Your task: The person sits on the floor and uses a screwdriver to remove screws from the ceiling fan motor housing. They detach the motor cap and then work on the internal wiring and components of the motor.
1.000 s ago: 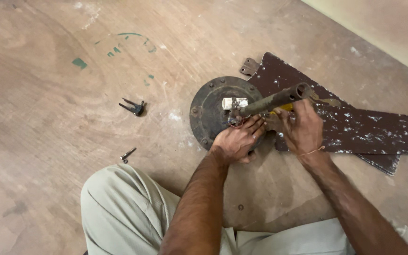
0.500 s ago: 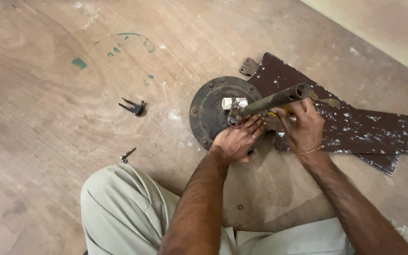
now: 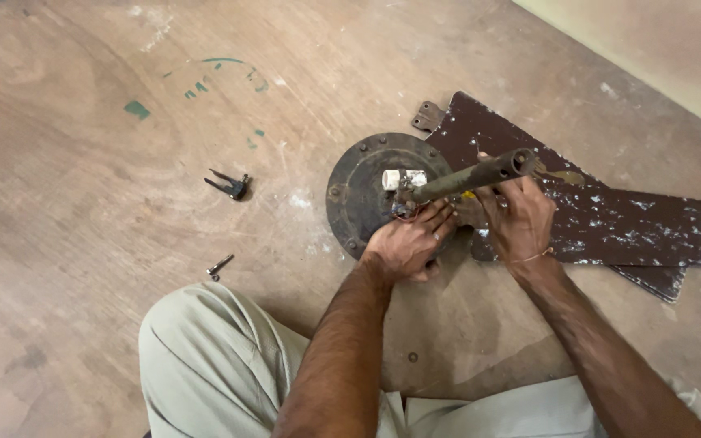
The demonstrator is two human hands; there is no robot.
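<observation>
A round, dark, rusty fan motor housing (image 3: pixel 363 186) lies on the worn floor in front of my knees. A rusty metal rod (image 3: pixel 470 174) rises from its middle toward the upper right, beside a small white block (image 3: pixel 403 178). My left hand (image 3: pixel 407 242) rests on the housing at the rod's base, fingers curled around small red wires there. My right hand (image 3: pixel 519 219) is just under the rod, gripping a tool with a yellow handle (image 3: pixel 469 195); most of that tool is hidden by the fingers.
Dark brown fan blades (image 3: pixel 610 219), flecked with white, lie on the floor to the right of the housing. A small black clip (image 3: pixel 230 186) and a loose bolt (image 3: pixel 221 264) lie to the left. My knee in pale trousers (image 3: pixel 204 357) fills the bottom. A wall edge runs along the upper right.
The right hand has shifted slightly by the rod. The left hand, the housing and the rod stay where they were.
</observation>
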